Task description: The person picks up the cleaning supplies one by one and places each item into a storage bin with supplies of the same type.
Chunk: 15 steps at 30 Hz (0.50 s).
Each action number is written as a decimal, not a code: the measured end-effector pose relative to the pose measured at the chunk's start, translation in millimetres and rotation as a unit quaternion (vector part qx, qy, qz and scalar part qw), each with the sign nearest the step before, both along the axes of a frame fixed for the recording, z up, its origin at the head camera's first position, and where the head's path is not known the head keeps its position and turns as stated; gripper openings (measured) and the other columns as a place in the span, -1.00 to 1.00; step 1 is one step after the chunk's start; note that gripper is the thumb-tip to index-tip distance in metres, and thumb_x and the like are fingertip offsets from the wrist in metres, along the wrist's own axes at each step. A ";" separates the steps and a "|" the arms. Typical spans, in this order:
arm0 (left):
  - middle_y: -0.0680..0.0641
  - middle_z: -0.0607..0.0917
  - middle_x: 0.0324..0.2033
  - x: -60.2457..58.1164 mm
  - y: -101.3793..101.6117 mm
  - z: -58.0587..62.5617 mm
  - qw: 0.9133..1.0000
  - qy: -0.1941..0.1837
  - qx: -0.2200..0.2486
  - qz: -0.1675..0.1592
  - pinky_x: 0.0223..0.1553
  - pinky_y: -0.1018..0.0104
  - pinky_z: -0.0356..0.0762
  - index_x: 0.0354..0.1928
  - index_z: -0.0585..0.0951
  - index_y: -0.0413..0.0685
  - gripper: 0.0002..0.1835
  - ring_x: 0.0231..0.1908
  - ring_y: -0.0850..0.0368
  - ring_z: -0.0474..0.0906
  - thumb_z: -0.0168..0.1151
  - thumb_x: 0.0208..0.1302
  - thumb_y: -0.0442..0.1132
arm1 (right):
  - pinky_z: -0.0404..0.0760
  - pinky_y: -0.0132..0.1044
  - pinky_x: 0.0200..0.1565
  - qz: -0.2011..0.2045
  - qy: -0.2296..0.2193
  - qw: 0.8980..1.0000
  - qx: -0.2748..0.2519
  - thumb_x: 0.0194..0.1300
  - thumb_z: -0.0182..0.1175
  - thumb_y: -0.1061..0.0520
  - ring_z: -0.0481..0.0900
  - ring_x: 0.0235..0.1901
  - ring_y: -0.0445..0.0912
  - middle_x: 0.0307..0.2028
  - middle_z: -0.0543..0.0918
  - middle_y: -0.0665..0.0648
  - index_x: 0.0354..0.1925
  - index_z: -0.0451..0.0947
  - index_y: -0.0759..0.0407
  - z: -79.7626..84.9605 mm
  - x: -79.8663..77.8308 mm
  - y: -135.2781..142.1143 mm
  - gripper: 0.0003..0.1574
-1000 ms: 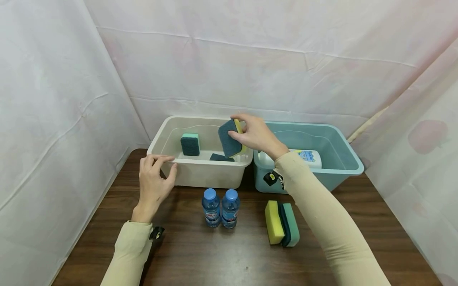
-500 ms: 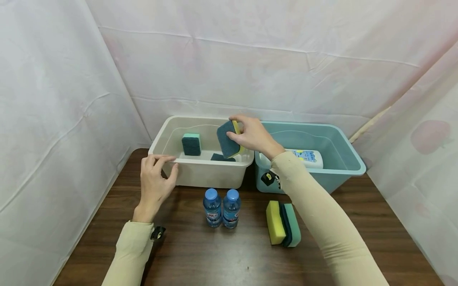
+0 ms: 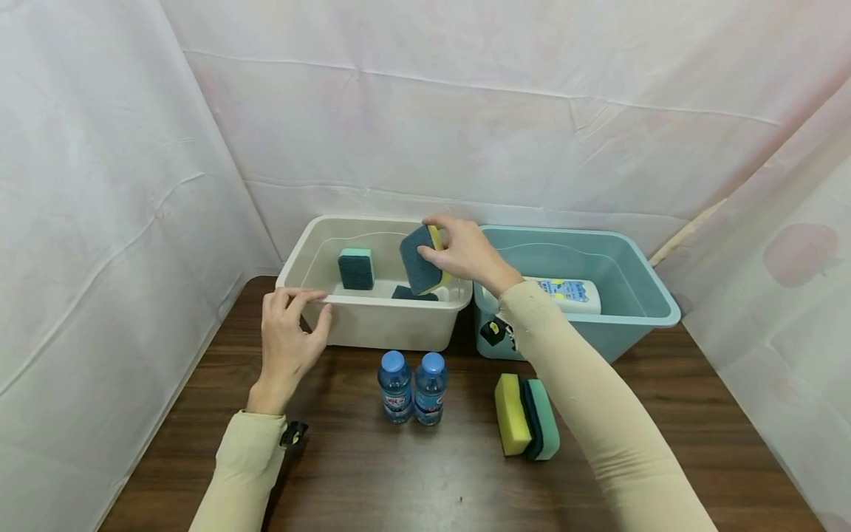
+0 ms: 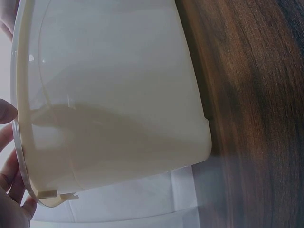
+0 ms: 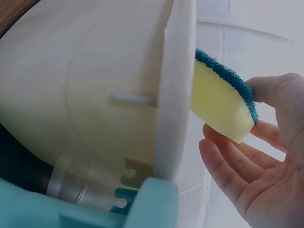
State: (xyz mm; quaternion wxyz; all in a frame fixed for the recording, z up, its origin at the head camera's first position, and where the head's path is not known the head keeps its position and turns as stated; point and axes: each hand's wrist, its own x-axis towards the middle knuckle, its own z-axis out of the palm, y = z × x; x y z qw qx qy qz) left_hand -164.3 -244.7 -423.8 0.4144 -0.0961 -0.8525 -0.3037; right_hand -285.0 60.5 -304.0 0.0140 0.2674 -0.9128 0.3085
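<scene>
My right hand (image 3: 468, 253) pinches a yellow sponge with a dark blue-green scouring side (image 3: 420, 260) above the right end of the beige bin (image 3: 379, 323). In the right wrist view that sponge (image 5: 221, 97) sits between thumb and fingertips, partly behind the bin's rim. My left hand (image 3: 289, 343) grips the bin's near-left rim, fingers over the edge and thumb at the front wall; the left wrist view shows its fingers (image 4: 10, 173) along the rim. Inside the bin, a green sponge with a dark side (image 3: 356, 269) stands upright, and another dark sponge (image 3: 414, 293) lies partly hidden.
Right of the beige bin stands a blue bin (image 3: 638, 321) with a white labelled bottle (image 3: 573, 295) lying inside. Two small blue-capped water bottles (image 3: 397, 391) stand in front. Nearer the right forearm, a yellow sponge (image 3: 512, 415) and a green sponge (image 3: 547, 420) stand side by side.
The right hand has shifted slightly left with the sponge, further over the beige bin. My left hand has stayed at the rim.
</scene>
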 end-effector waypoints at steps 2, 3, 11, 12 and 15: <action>-0.26 0.66 -0.12 -0.7 0.3 0.0 1.000 0.004 0.003 0.000 0.03 -0.17 0.38 -0.10 0.79 -0.13 -0.81 -0.04 -0.34 0.46 0.43 0.29 -0.23 | 0.72 -0.08 -0.12 0.000 0.001 1.000 -0.002 0.50 0.27 -0.13 0.80 -0.17 -0.03 0.24 0.70 0.16 0.51 0.44 0.00 -1.0 -0.6 -0.8 -0.28; -0.26 0.66 -0.12 -0.9 0.6 -0.1 1.000 0.007 0.006 0.000 0.02 -0.17 0.38 -0.11 0.80 -0.13 -0.81 -0.04 -0.33 0.46 0.44 0.27 -0.25 | 0.73 -0.08 -0.11 0.000 0.002 1.000 -0.001 0.50 0.27 -0.13 0.79 -0.15 -0.02 0.26 0.69 0.15 0.51 0.44 0.00 -1.5 -0.7 -1.2 -0.28; -0.26 0.66 -0.12 0.1 0.8 -2.0 1.000 0.006 0.006 0.001 0.01 -0.18 0.38 -0.10 0.79 -0.14 -0.81 -0.05 -0.32 0.46 0.44 0.26 -0.27 | 0.74 0.01 0.08 0.000 -0.005 1.000 0.007 0.52 0.26 -0.15 0.78 0.09 0.07 0.41 0.60 0.16 0.52 0.42 0.00 -5.2 -0.9 -2.7 -0.27; -0.27 0.66 -0.12 0.1 0.9 -2.1 1.000 0.004 0.006 0.001 0.02 -0.18 0.38 -0.10 0.79 -0.14 -0.81 -0.05 -0.32 0.46 0.44 0.27 -0.26 | 0.73 0.01 0.10 -0.001 -0.007 1.000 0.008 0.52 0.26 -0.15 0.77 0.11 0.07 0.41 0.59 0.16 0.52 0.42 0.01 -5.8 -1.0 -2.1 -0.27; -0.27 0.66 -0.11 -0.3 0.7 -2.3 1.000 0.002 0.003 0.000 0.03 -0.17 0.39 -0.10 0.79 -0.15 -0.80 -0.04 -0.33 0.45 0.43 0.28 -0.25 | 0.74 0.00 0.12 -0.005 -0.014 1.000 0.006 0.50 0.27 -0.14 0.76 0.16 0.07 0.43 0.58 0.15 0.51 0.44 0.03 -8.4 -2.0 0.4 -0.27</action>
